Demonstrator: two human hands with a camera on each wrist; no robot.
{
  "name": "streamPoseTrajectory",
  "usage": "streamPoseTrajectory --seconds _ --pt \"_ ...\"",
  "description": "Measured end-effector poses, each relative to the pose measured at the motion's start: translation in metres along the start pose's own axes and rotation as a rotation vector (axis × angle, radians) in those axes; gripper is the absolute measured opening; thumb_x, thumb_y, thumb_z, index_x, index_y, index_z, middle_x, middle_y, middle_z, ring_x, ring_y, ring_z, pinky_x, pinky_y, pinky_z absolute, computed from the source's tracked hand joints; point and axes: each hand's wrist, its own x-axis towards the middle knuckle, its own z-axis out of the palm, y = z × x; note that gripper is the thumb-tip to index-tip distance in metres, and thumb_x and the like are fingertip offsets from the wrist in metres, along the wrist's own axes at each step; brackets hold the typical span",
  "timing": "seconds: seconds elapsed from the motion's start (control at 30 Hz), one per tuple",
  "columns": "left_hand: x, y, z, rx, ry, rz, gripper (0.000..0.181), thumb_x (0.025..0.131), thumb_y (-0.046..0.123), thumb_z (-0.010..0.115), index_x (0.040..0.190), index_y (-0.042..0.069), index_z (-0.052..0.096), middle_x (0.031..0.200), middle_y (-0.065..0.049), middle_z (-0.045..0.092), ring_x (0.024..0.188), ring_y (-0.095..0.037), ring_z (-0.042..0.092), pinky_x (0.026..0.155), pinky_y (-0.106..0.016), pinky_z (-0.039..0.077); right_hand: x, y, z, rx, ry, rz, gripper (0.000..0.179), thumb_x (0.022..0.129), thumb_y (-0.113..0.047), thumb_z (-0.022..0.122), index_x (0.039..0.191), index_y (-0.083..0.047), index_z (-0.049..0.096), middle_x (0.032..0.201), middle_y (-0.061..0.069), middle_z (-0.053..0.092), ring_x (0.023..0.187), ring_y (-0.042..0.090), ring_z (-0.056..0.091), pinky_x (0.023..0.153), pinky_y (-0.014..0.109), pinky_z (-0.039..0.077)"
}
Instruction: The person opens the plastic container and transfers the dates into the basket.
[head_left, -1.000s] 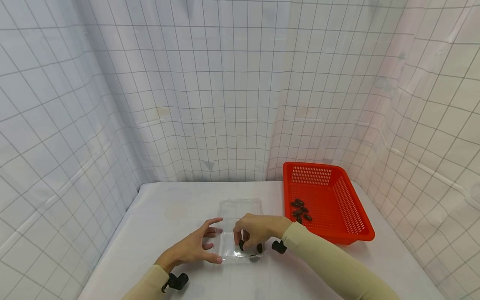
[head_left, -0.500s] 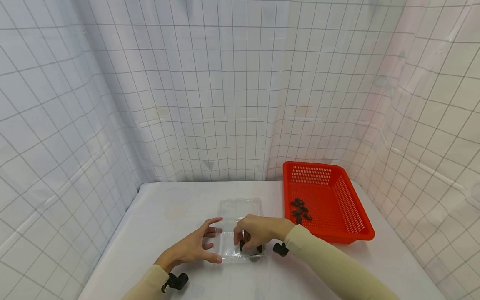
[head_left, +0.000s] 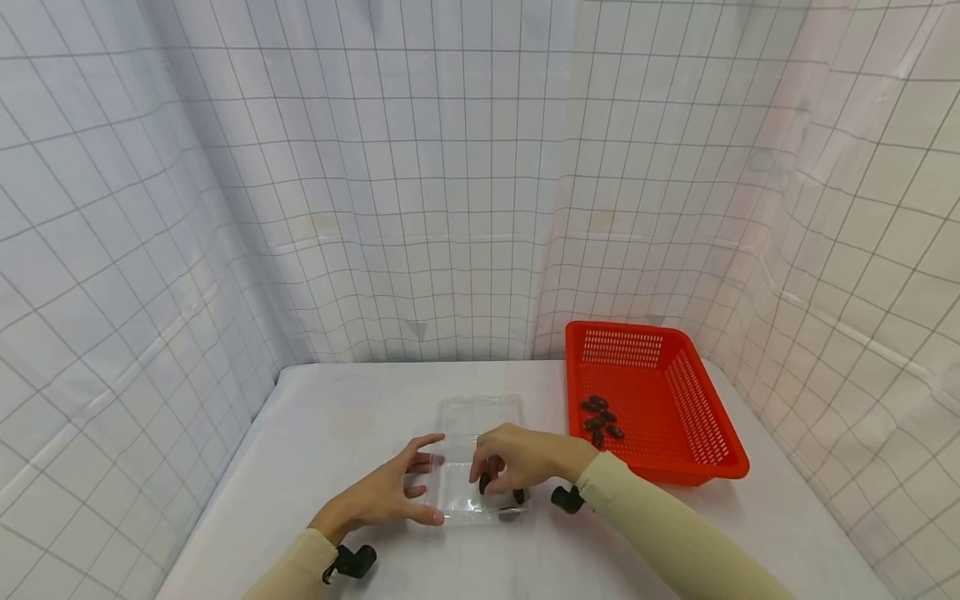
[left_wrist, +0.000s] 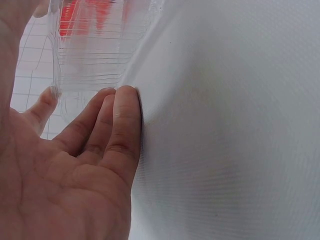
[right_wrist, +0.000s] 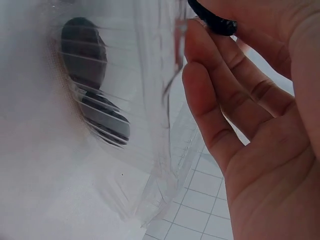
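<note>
A clear plastic box [head_left: 457, 492] with its lid [head_left: 480, 412] folded back lies on the white table. My left hand [head_left: 386, 492] rests against the box's left side, fingers spread and fairly straight; its fingertips touch the clear wall in the left wrist view. Over the box, my right hand [head_left: 517, 458] pinches a dark oval piece [right_wrist: 215, 20]. More dark oval pieces [right_wrist: 84, 52] lie inside the box near its right end, seen through the ridged wall. Their exact kind is hard to tell.
At the right stands a red perforated plastic basket [head_left: 693, 400]. Several dark oval pieces [head_left: 597, 423] are heaped by its left wall. White gridded cloth [head_left: 450, 208] hangs at the back and both sides.
My right hand has risen slightly and shifted a little right, with the dark oval piece still pinched. The left hand and the box have stayed put.
</note>
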Motion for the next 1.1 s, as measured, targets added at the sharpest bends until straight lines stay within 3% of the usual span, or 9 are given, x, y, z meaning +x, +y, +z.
streamPoseTrajectory --seconds 0.3,0.57,1.1 --pt "0.001 -0.002 0.001 -0.01 0.002 0.003 0.125 0.091 0.026 0.104 0.185 0.023 0.022 0.181 -0.022 0.047 0.17 -0.05 0.043 0.13 -0.058 0.055 -0.006 0.002 -0.001 -0.015 0.056 -0.039 0.019 0.105 -0.015 0.09 0.123 -0.01 0.088 0.113 -0.002 0.078 0.095 -0.009 0.07 0.1 0.016 0.064" --pt "0.0 -0.002 0.0 -0.009 0.004 -0.006 0.125 0.092 0.028 0.104 0.185 0.024 0.022 0.181 -0.022 0.047 0.17 -0.05 0.043 0.131 -0.058 0.054 -0.012 0.002 -0.004 -0.012 0.114 -0.047 0.018 0.105 -0.015 0.09 0.122 -0.011 0.087 0.112 -0.003 0.078 0.096 -0.007 0.07 0.096 0.031 0.072" --pt "0.001 -0.002 -0.001 -0.012 0.001 0.002 0.125 0.091 0.027 0.104 0.185 0.024 0.021 0.181 -0.022 0.047 0.17 -0.049 0.043 0.131 -0.058 0.054 -0.024 0.002 -0.014 -0.006 0.196 -0.054 0.014 0.105 -0.016 0.089 0.119 -0.015 0.087 0.111 -0.005 0.078 0.1 -0.004 0.071 0.097 0.036 0.072"
